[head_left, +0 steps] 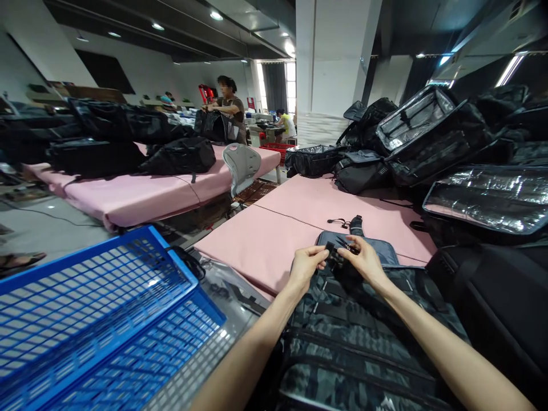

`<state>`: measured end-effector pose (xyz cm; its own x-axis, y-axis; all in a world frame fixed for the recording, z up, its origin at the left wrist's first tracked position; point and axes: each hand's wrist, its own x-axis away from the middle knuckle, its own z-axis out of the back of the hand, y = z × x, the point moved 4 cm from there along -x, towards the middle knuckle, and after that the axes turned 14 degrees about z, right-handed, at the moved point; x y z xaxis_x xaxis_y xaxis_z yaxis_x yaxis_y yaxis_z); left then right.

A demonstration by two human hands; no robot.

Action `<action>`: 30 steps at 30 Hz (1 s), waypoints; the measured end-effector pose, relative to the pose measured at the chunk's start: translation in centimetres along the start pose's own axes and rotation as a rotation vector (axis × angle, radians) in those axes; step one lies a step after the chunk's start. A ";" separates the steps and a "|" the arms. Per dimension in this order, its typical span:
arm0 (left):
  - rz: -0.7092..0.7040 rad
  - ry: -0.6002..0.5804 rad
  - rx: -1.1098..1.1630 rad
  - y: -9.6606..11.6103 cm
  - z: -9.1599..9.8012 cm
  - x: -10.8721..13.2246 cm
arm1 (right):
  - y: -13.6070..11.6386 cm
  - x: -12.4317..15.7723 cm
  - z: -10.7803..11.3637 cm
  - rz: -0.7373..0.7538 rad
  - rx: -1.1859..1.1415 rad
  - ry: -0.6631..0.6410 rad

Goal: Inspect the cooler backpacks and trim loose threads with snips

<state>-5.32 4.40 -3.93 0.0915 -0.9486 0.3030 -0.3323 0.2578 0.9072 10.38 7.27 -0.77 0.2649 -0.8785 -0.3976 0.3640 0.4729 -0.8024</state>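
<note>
A dark camouflage backpack (pixel 342 345) lies in front of me at the edge of the pink-covered table, with its grey-lined flap (pixel 383 249) spread out at the far end. Above its upper part, my left hand (pixel 308 265) pinches the end of a small black strap (pixel 330 247) between thumb and fingers. My right hand (pixel 363 261) is closed close beside it, its fingertips around a thin dark item that is too small to make out. The two hands are nearly touching. A black shoulder strap (pixel 356 225) and a thin cord lie just beyond them.
Blue plastic baskets (pixel 98 308) stand at my left. Dark bags, including an open silver-lined bag (pixel 417 120), are heaped on the right of the pink table (pixel 274 228). Across the aisle, a person (pixel 231 108) handles a bag at another pink table (pixel 141 197). A grey chair (pixel 242 166) stands between.
</note>
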 end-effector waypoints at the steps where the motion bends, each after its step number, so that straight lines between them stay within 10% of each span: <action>1: 0.014 0.006 0.022 0.0 0.0 0.0 | -0.1 0.2 0.5 0.034 0.109 0.022; 9: -0.022 0.043 0.028 0.1 -0.5 0.3 | -2.3 1.2 0.1 0.408 0.602 0.022; 21: -0.029 0.045 0.015 0.1 -0.6 0.5 | -1.5 0.8 0.8 0.231 0.447 0.013; 30: -0.080 -0.028 -0.058 1.9 0.5 0.3 | 0.0 -0.5 0.7 -0.031 -0.088 0.086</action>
<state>-6.41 4.50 -2.32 0.0887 -0.9713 0.2209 -0.2696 0.1901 0.9440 10.90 7.75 -0.27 0.1759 -0.8971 -0.4053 0.2905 0.4407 -0.8493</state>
